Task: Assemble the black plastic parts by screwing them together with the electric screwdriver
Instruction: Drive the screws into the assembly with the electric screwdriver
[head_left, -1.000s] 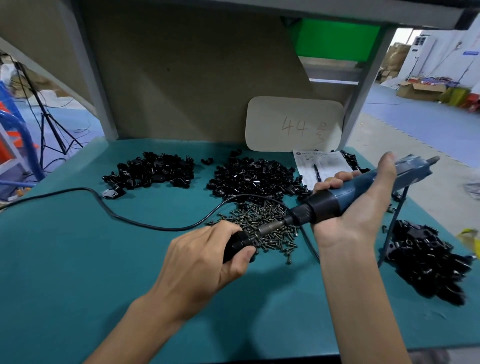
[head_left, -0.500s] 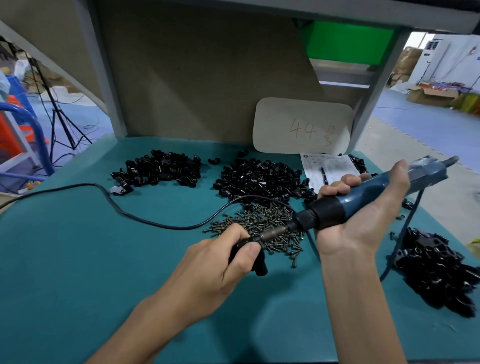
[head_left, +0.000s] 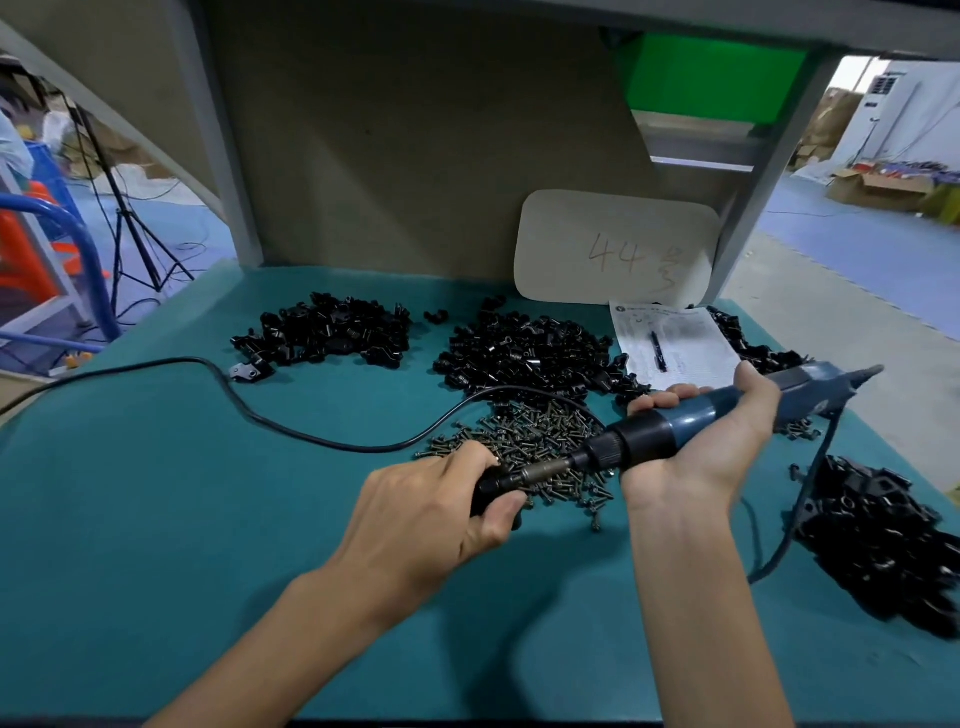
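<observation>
Gripping a small black plastic part (head_left: 488, 494) in the left hand (head_left: 431, 519), fingers and thumb curled round it, near centre just over the teal surface (head_left: 156, 519). Holding the electric screwdriver (head_left: 727, 410) in the right hand (head_left: 696, 457), wrapped round its blue body, bit pointing left and meeting the part. Working directly above a heap of screws (head_left: 524, 441). Farther back, a far left pile (head_left: 327, 335) and a middle pile (head_left: 524, 356) of black parts, with a third pile (head_left: 878, 540) at near right. Also lying there: a black cord (head_left: 291, 431) across the left, and a paper sheet (head_left: 680, 364) with a pen (head_left: 657, 351) at far right.
</observation>
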